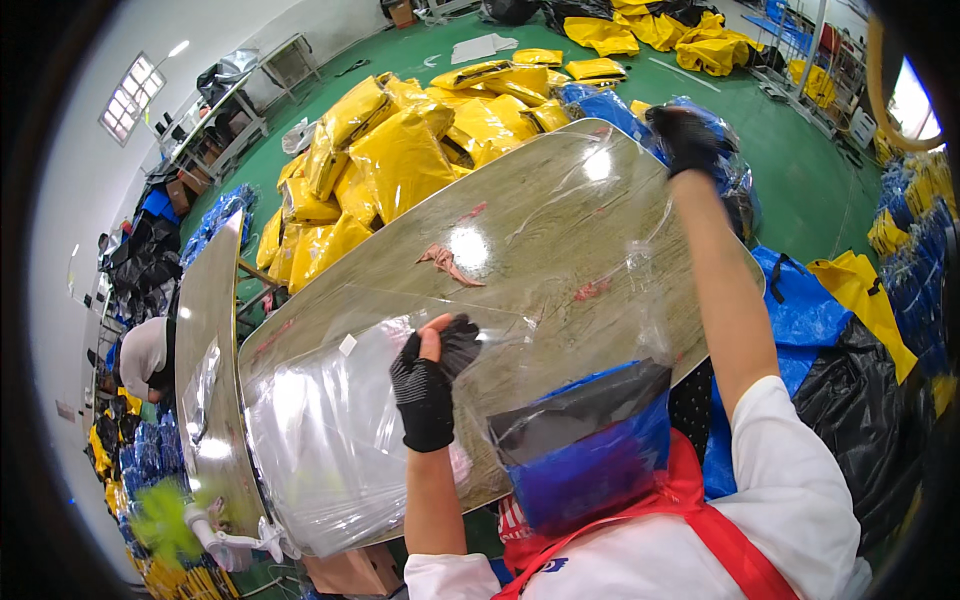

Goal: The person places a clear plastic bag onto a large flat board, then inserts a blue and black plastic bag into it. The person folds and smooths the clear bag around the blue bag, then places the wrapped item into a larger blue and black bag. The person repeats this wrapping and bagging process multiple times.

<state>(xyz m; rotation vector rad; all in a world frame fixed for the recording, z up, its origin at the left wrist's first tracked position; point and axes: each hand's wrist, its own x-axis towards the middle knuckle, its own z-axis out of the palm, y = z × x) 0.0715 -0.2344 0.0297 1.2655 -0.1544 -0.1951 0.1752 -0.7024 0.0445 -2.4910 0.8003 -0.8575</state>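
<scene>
My left hand (432,375), in a black glove with a bare thumb, is over the table beside a stack of clear plastic bags (330,430). Its fingers are stretched out and its thumb stands apart, with nothing visibly gripped. Far across, my right hand (686,140) reaches past the table's edge to blue packages (715,125) in clear plastic; blur hides whether its gloved fingers hold one. Close to my body, a folded blue and black bag (585,440) in a clear sleeve lies at the near edge of the wood-patterned table (540,240).
Yellow wrapped packages (400,150) are heaped beyond the table. Pink scraps (447,263) lie on the tabletop. A second table (205,330) adjoins at left, near another person (147,355) and a small fan (175,525). Blue and black sheets (840,390) are piled at right.
</scene>
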